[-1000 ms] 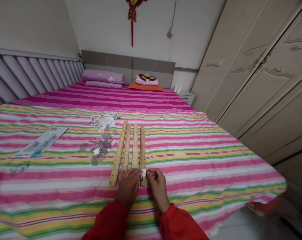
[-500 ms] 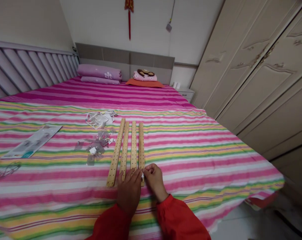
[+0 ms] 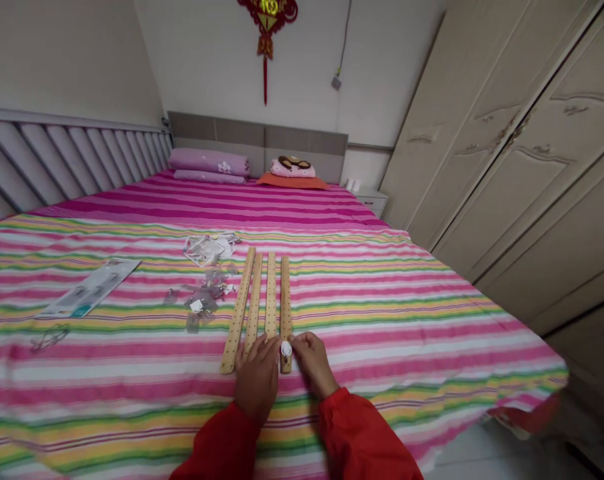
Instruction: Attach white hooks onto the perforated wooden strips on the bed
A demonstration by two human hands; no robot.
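Note:
Several narrow wooden strips with rows of small holes lie side by side on the striped bedspread. Flat across the lower parts of the left-hand strips rests my left hand, its fingers stretched out. A small white round tag with a tiny dark piece below it sits near the bottom of the rightmost wooden strip. My right hand is beside that strip, fingers curled and pressed together, the tips at its right edge next to the tag. What they pinch, if anything, is hidden.
Left of the strips lie small clear plastic packets and a heap of white tags and wrappers. Farther left are a long flat package and a crumpled clear piece. Folded bedding is at the headboard; a wardrobe stands right.
The fingers of both hands have moved slightly apart, and the white tag on the rightmost strip now shows fully. The view has tilted up a little.

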